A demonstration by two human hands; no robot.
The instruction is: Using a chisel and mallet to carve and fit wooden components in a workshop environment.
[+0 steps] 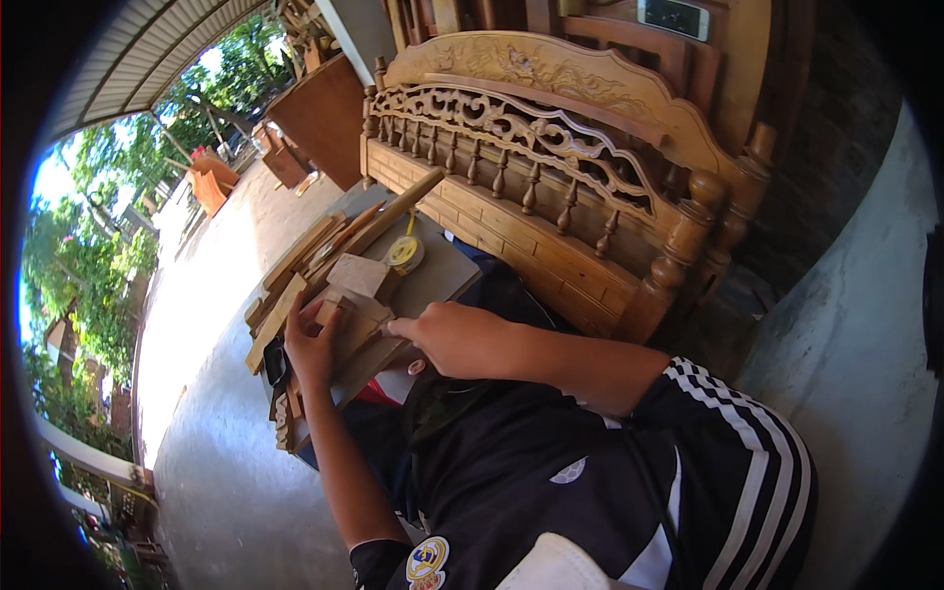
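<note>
1 wooden block (362, 317), gripped by left hand (313, 346). Right hand (450, 337) at its edge, grip unclear. Firm, steady bracing advisable

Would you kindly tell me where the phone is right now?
In the head view, the phone is at the top edge, right of centre, against brown wooden panels and above the right half of the carved headboard.

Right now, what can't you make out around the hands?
All in the head view:
Right hand: its curled fingers, and anything in them, hidden behind its own back.
Left hand: palm hidden by its back.
Dark thing: partly behind the left hand, kind unclear.
Round yellow thing: too small to identify.
</note>
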